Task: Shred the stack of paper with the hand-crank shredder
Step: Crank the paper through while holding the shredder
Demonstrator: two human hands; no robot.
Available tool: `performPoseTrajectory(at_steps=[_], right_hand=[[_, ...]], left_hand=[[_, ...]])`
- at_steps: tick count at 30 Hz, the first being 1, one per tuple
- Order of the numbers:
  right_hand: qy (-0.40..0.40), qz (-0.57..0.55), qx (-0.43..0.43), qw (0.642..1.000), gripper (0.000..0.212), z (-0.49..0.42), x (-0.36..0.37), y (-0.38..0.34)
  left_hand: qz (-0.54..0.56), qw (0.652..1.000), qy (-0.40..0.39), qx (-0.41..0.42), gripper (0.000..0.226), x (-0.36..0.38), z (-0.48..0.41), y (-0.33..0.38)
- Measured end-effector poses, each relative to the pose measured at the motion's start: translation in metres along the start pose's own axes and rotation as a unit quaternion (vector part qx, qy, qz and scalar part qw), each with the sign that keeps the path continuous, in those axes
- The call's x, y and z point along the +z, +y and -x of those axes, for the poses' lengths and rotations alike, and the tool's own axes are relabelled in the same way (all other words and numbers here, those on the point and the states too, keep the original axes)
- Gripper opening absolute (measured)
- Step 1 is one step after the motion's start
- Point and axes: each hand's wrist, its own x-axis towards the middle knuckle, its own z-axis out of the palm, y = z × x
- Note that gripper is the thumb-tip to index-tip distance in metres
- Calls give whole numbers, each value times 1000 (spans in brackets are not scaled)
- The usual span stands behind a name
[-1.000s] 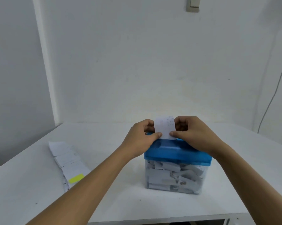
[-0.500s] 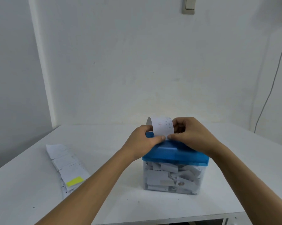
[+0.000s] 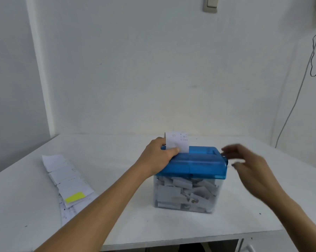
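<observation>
The hand-crank shredder (image 3: pixel 195 164) has a blue lid over a clear bin (image 3: pixel 186 195) packed with paper strips. A white printed slip (image 3: pixel 178 141) stands upright in the slot at the lid's left end. My left hand (image 3: pixel 159 157) pinches the slip's lower left part, thumb in front, and rests on the lid. My right hand (image 3: pixel 248 162) hovers blurred at the shredder's right end, fingers loosely spread and holding nothing. The crank is mostly hidden behind that hand. The paper stack (image 3: pixel 66 180) lies fanned on the table to the left, one sheet with a yellow patch.
The white table (image 3: pixel 117 224) stands in a corner of white walls; its front edge is near the bottom of the view. A cable (image 3: pixel 297 99) hangs down the right wall and a switch (image 3: pixel 210 4) sits high on the back wall.
My right hand let go of the slip and moved right to the shredder's right end. My left hand kept hold of the slip, which stays in the slot.
</observation>
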Motion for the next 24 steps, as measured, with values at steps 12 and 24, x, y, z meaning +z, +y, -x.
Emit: performPoseTrajectory(at_steps=[12, 24], right_hand=[[-101, 209, -97, 968, 65, 10, 38, 53], [-89, 219, -35, 971, 30, 37, 53, 40]], left_hand=[[-15, 1000, 22, 15, 34, 5, -2, -5], [-9, 999, 22, 39, 19, 6, 1, -6]])
